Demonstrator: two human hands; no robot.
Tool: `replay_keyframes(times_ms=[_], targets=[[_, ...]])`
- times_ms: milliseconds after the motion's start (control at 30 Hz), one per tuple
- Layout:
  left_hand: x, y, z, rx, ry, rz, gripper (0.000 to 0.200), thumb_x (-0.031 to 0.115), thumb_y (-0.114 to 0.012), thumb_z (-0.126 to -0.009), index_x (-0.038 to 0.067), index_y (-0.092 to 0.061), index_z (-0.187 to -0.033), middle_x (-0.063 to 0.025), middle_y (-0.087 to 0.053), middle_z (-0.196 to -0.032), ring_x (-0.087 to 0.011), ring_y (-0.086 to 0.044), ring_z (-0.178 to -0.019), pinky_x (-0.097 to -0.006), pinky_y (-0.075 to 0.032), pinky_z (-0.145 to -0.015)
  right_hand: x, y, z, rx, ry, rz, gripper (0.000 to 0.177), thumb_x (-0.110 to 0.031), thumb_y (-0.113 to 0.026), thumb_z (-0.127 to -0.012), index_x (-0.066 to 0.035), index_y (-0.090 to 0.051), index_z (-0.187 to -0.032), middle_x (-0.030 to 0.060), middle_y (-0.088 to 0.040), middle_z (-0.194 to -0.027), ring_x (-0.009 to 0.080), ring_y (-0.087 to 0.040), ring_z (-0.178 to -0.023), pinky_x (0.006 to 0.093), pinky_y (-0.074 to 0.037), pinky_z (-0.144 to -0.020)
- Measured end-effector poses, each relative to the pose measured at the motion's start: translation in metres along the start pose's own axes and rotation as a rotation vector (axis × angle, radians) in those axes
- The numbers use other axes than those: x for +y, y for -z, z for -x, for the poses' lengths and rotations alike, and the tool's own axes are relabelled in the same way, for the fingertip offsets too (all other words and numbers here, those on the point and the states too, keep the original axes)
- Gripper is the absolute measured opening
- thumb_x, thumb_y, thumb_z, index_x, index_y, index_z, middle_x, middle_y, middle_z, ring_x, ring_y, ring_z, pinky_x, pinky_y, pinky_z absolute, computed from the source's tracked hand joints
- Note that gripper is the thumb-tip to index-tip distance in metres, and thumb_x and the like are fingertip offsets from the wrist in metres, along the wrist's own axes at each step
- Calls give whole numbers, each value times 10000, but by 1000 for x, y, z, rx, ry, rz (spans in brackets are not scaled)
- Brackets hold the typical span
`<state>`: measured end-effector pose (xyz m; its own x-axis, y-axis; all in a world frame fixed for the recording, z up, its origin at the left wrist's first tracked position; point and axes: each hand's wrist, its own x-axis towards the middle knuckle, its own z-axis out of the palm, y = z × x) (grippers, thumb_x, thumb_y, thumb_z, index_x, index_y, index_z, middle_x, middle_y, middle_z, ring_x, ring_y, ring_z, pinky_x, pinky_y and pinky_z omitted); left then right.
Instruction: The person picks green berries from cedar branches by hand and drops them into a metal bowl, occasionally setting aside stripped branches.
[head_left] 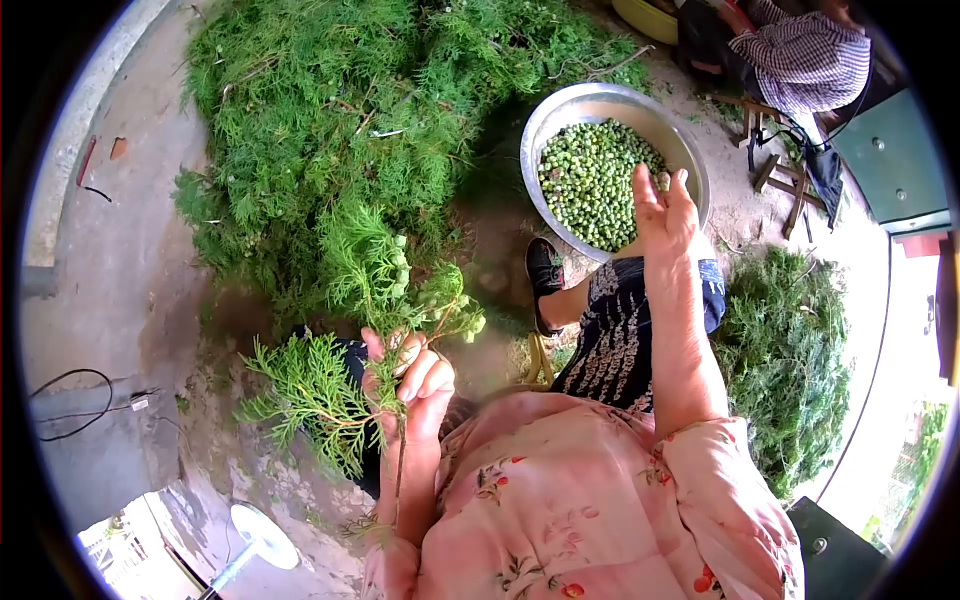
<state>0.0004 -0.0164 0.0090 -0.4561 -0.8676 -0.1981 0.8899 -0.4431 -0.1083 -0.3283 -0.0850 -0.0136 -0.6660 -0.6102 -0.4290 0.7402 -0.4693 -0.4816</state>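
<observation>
My left hand (425, 385) is closed round the stem of a leafy evergreen sprig (370, 270), with flat green fronds above and to the left of the fingers. Pale green cones (398, 265) cluster near the sprig's top and right side. Over the near right rim of a metal basin (535, 115) is my right hand (665, 215), its fingers apart and nothing visible between them. Inside the basin lies a heap of small round green cones (595, 180). The palm side of the right hand is partly hidden.
A large pile of cut evergreen branches (330, 120) covers the ground ahead; a smaller pile (785, 360) lies at right. Another person (810, 55) sits at upper right, near a wooden stool (785, 185) and a yellow basin (650, 18). A white fan (265, 540) stands at lower left.
</observation>
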Motion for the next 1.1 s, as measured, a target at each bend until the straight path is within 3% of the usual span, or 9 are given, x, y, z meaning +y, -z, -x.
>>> replay_keyframes(times_ms=[100, 133, 233, 267, 300, 433, 567, 800, 1100], targets=[[-1, -3, 1, 11, -7, -6, 355, 339, -436, -933, 15, -466, -790, -45, -473, -627, -110, -430, -394, -245, -290, -417, -7, 11, -39, -25, -93, -180, 366, -148, -476, -919, 94, -327, -1149, 298, -412, -1176, 372, -529, -1042, 369, -515, -871], [-1, -4, 1, 14, -6, -7, 355, 338, -437, -932, 14, -466, -790, -45, -474, -628, -111, -430, -394, -245, -289, -416, -8, 8, -36, -35, -7, -86, 487, -191, -484, -917, 118, -254, -1216, 301, -438, -1151, 362, -559, -988, 363, -529, -844], [-4, -6, 2, 6, -21, 8, 353, 336, -440, -931, 15, -466, -785, -45, -475, -628, -111, -430, -396, -246, -289, -417, -18, -26, 7, 145, -165, 32, 618, -249, -494, -912, 132, -164, -1269, 272, -501, -1074, 344, -571, -978, 336, -533, -823], [-5, -7, 1, 11, -27, 9, 352, 335, -441, -931, 17, -467, -782, -44, -474, -626, -111, -430, -395, -246, -289, -417, -21, 0, -1, -144, -323, 77, 725, -294, -501, -907, 126, -66, -1307, 243, -543, -1008, 306, -598, -909, 321, -524, -815], [-6, -7, 0, 17, -33, 9, 350, 334, -442, -930, 19, -467, -780, -42, -473, -623, -111, -430, -395, -246, -289, -417, -3, -10, 10, 35, -230, 106, 605, -259, -525, -900, 106, -224, -1278, 202, -579, -953, 233, -609, -814, 290, -519, -732], [-1, 1, -3, -86, 36, 27, 422, 372, -437, -923, -24, -536, -817, -100, -561, -710, -103, -420, -407, -253, -305, -473, 24, 5, 87, -513, -274, 677, 191, -115, -564, -868, -11, -574, -1028, 65, -612, -786, 128, -571, -629, 230, -478, -571], [-3, -3, -2, -45, 47, 6, 421, 365, -437, -923, -35, -554, -861, -96, -567, -709, -108, -417, -404, -255, -301, -469, 45, 5, 130, -650, -390, 1044, 123, -110, -638, -815, -26, -642, -905, 20, -624, -722, 64, -530, -606, 188, -426, -552], [-13, -10, 0, 39, 34, -4, 374, 357, -424, -935, 25, -477, -772, -39, -483, -628, -95, -415, -391, -235, -285, -425, 74, 11, 138, -788, -462, 957, 179, -155, -711, -755, -26, -652, -863, -31, -589, -662, 38, -429, -545, 192, -362, -505], [-13, -6, 2, 10, 62, 19, 381, 360, -426, -933, 15, -485, -780, -42, -484, -633, -95, -421, -404, -247, -289, -434, 79, 20, 125, -415, -425, 730, 109, -137, -603, -850, -34, -607, -816, -5, -570, -656, 74, -484, -544, 202, -404, -519]])
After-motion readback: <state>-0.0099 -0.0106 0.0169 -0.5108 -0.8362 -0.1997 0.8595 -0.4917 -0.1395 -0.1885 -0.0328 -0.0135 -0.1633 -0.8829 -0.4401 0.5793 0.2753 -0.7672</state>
